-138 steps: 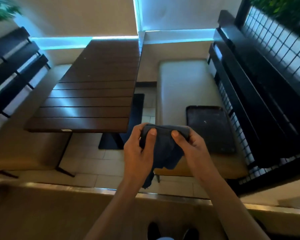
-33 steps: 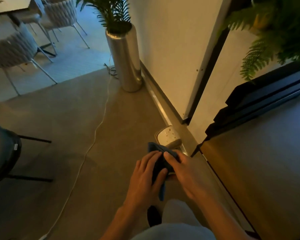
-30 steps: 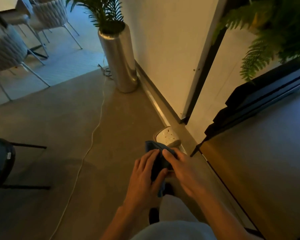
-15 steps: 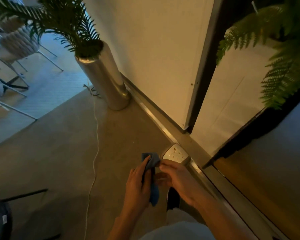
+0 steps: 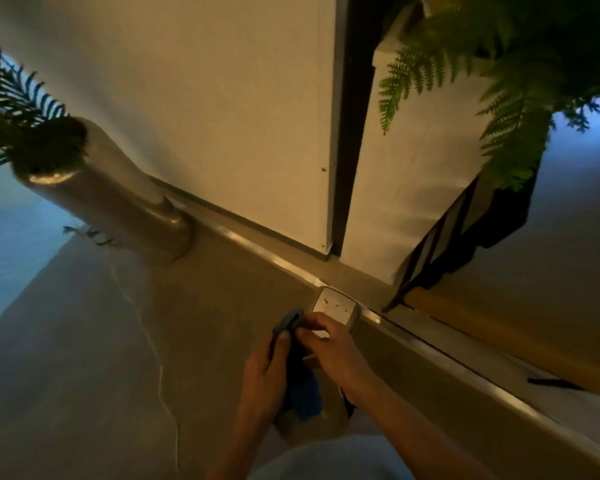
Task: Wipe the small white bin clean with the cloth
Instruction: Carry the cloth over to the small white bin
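The small white bin (image 5: 335, 305) stands on the floor beside a metal floor strip, its top face speckled with small dark bits. A dark blue cloth (image 5: 300, 382) hangs between my hands just in front of the bin. My left hand (image 5: 267, 375) grips the cloth from the left, thumb up along it. My right hand (image 5: 329, 348) pinches the cloth's upper edge and partly covers the bin's near side. The cloth's top corner (image 5: 289, 320) sits beside the bin's left edge.
A tall metal planter (image 5: 111, 206) with a palm stands at the left against the cream wall (image 5: 205, 116). A thin white cable (image 5: 153, 348) runs across the grey floor. Fern fronds (image 5: 520, 84) hang at upper right above a dark-framed bench. My knee fills the bottom edge.
I turned from the table and bench, walked to the wall and lowered myself toward the bin. Both hands kept the cloth and brought it close to the bin's near side.
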`<action>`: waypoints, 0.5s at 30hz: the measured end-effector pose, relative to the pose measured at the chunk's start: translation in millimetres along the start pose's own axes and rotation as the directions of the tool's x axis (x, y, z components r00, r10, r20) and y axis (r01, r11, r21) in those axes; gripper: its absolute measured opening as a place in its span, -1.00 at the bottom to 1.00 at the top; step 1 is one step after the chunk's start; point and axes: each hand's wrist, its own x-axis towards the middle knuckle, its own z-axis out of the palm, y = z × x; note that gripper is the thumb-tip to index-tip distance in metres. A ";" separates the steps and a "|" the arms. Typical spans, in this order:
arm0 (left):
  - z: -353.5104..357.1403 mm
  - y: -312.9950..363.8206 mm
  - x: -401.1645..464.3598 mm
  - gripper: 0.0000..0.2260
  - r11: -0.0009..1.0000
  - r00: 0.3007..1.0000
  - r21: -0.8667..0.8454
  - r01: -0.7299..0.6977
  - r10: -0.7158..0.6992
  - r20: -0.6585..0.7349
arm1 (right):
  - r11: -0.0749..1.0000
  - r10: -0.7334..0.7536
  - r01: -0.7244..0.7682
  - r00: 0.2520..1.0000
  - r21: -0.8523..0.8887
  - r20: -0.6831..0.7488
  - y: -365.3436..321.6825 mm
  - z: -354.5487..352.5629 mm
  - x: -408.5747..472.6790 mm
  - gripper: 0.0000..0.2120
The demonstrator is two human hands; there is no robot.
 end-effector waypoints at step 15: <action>-86.7 -26.3 29.6 -0.67 0.897 0.898 0.354 -0.264 0.095 0.430 | 0.892 0.218 -0.062 0.927 0.447 -0.305 36.6 97.7 -3.0 -0.83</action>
